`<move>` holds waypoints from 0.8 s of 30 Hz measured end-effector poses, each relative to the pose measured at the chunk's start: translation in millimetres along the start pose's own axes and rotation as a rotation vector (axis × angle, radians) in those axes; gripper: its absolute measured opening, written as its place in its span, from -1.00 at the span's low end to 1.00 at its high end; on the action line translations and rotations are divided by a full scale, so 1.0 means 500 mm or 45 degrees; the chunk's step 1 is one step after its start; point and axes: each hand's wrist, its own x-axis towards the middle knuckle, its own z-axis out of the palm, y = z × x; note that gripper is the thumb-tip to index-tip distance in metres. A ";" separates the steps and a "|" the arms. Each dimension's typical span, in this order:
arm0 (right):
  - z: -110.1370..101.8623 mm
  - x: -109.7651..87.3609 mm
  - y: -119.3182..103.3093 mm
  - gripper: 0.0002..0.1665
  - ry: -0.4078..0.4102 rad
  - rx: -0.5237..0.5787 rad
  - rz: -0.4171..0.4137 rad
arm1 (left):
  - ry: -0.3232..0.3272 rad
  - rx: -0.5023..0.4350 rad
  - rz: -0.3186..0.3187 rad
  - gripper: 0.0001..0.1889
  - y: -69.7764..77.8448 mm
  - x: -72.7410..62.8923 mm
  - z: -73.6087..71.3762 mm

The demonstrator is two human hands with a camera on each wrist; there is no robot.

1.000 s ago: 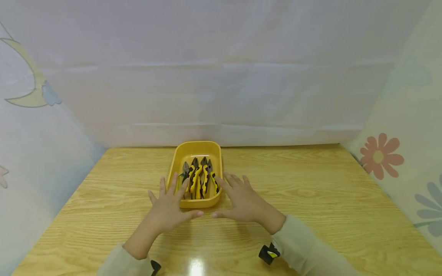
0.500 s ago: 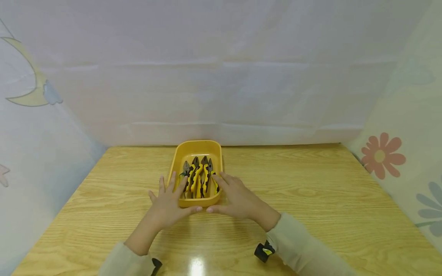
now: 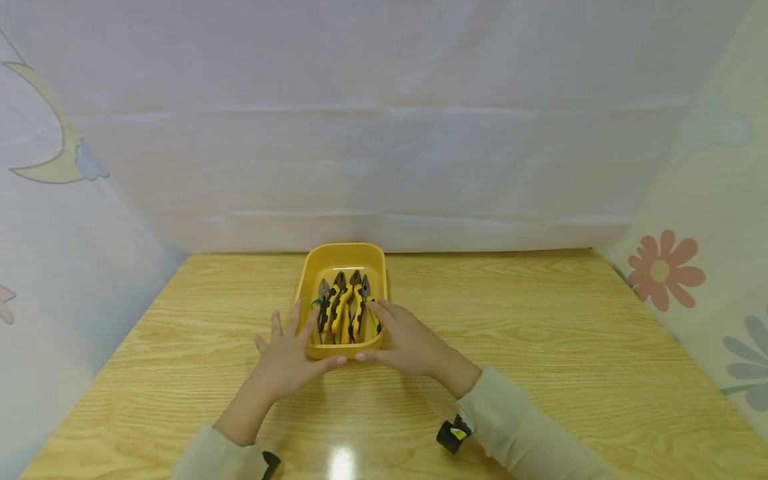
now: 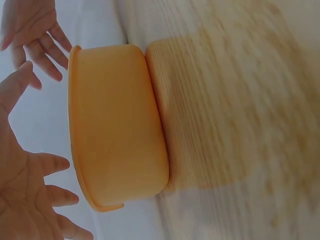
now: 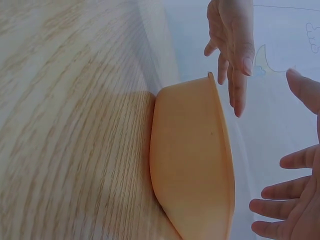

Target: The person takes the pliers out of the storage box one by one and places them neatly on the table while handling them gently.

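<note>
A yellow plastic bin (image 3: 345, 351) stands on the wooden table against the back sheet. Inside lie several pliers (image 3: 341, 310) with yellow and black handles and dark metal heads, side by side, heads pointing away. My left hand (image 3: 282, 363) hovers over the bin's near left corner, fingers spread. At the near right corner is my right hand (image 3: 414, 343), its fingers extended over the rim. Both thumbs point at each other across the near side. In the left wrist view a gap shows between the left fingers (image 4: 60, 195) and the bin wall (image 4: 117, 120). Neither hand holds anything.
The wood-grain table (image 3: 528, 320) extends to both sides of the bin. A pale sheet (image 3: 384, 153) hangs upright behind it, with printed side sheets at left and right. A black strap piece (image 3: 453, 433) hangs at the right sleeve.
Both hands have moved slightly forward, toward the bin. The right hand has also shifted a little left, bringing its fingers further over the rim. Bin and pliers stay put.
</note>
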 end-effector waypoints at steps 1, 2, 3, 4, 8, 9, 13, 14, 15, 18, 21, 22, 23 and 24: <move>0.000 0.001 0.000 0.03 0.001 0.005 0.000 | 0.003 -0.009 -0.002 0.00 0.000 0.000 0.000; 0.001 0.002 0.000 0.03 0.001 0.012 0.002 | 0.004 -0.015 -0.005 0.00 -0.001 0.000 0.000; 0.002 0.003 0.000 0.03 0.004 0.021 0.004 | 0.004 -0.021 -0.008 0.00 -0.002 -0.001 0.001; 0.003 0.004 0.000 0.04 0.006 0.031 0.009 | 0.004 -0.026 -0.012 0.01 -0.002 -0.001 0.001; 0.007 0.009 0.000 0.06 0.012 0.062 0.022 | 0.004 -0.035 -0.025 0.02 -0.005 -0.002 0.003; 0.007 0.010 0.000 0.06 0.011 0.068 0.025 | 0.006 -0.033 -0.027 0.01 -0.006 -0.002 0.003; 0.009 0.014 -0.002 0.02 -0.004 0.100 0.049 | 0.006 -0.030 -0.030 -0.01 -0.009 -0.001 0.006; 0.009 0.015 -0.001 0.01 -0.006 0.108 0.055 | 0.007 -0.027 -0.031 -0.01 -0.011 -0.001 0.007; 0.009 0.015 -0.001 0.00 -0.008 0.114 0.065 | 0.009 -0.026 -0.032 -0.02 -0.012 0.000 0.008; 0.009 0.018 -0.002 0.00 -0.006 0.133 0.089 | 0.016 -0.026 -0.036 -0.03 -0.015 0.001 0.011; 0.009 0.021 -0.004 -0.02 -0.002 0.165 0.115 | 0.020 -0.044 -0.045 -0.04 -0.018 0.001 0.012; 0.009 0.022 -0.005 -0.02 0.000 0.178 0.124 | 0.024 -0.046 -0.045 -0.04 -0.018 0.001 0.012; 0.010 0.023 -0.005 -0.03 0.002 0.191 0.133 | 0.024 -0.051 -0.048 -0.04 -0.018 0.001 0.011; 0.010 0.025 -0.006 -0.04 0.003 0.206 0.140 | 0.021 -0.056 -0.051 -0.04 -0.019 0.001 0.011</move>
